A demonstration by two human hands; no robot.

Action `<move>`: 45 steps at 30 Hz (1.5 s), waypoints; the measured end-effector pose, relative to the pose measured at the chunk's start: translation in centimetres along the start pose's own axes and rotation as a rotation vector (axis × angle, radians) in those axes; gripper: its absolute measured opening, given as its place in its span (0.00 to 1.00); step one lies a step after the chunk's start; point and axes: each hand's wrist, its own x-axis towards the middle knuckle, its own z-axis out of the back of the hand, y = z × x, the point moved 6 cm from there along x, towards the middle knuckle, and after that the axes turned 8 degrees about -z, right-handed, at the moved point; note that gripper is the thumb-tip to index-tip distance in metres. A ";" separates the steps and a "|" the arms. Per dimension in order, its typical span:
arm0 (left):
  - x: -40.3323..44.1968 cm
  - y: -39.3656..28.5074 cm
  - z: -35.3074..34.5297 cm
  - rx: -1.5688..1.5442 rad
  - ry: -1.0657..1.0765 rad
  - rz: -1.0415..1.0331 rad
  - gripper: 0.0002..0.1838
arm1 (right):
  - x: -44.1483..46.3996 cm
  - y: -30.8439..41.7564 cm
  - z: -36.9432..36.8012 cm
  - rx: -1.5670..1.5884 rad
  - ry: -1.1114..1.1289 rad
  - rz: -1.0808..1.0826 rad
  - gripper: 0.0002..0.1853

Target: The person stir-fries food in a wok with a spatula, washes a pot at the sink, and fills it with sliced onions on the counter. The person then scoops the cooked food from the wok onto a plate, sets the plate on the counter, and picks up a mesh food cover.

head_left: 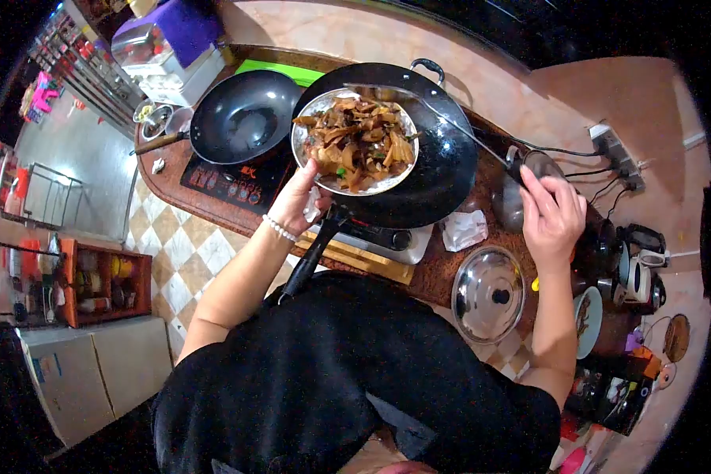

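Plate (pixel 299 148) of brown stir-fried slices (pixel 362 136), above large wok (pixel 444 170), presumably so drips land inside; left hand (pixel 299 204) closed on plate's rim; right hand (pixel 553 212) closed round long-handled spatula (pixel 466 133)

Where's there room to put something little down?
Try the bare counter between the white packet and the shiny lid. Another sliver lies left, between the white scrap and the black cooktop. It's crowded right of the lid, near the pale bowl; the big wok fills the middle.
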 end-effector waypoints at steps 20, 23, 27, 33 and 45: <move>-1.2 -1.1 -0.2 0.037 0.092 -0.092 0.23 | -1.7 1.4 -1.2 -0.089 0.002 -0.045 0.22; -1.2 -1.3 -0.2 0.063 0.097 -0.102 0.22 | -1.3 1.2 -1.5 -0.075 -0.025 -0.072 0.21; -1.5 -1.5 -0.6 0.091 0.095 -0.132 0.22 | -1.4 1.5 -2.5 -0.076 0.026 -0.085 0.21; -1.7 -1.6 0.0 0.050 0.093 -0.138 0.22 | -1.9 1.5 -2.0 -0.026 0.027 -0.125 0.20; -3.5 -3.3 6.5 -0.047 -0.038 -0.079 0.26 | -1.7 -5.1 -6.3 0.645 0.517 -0.618 0.16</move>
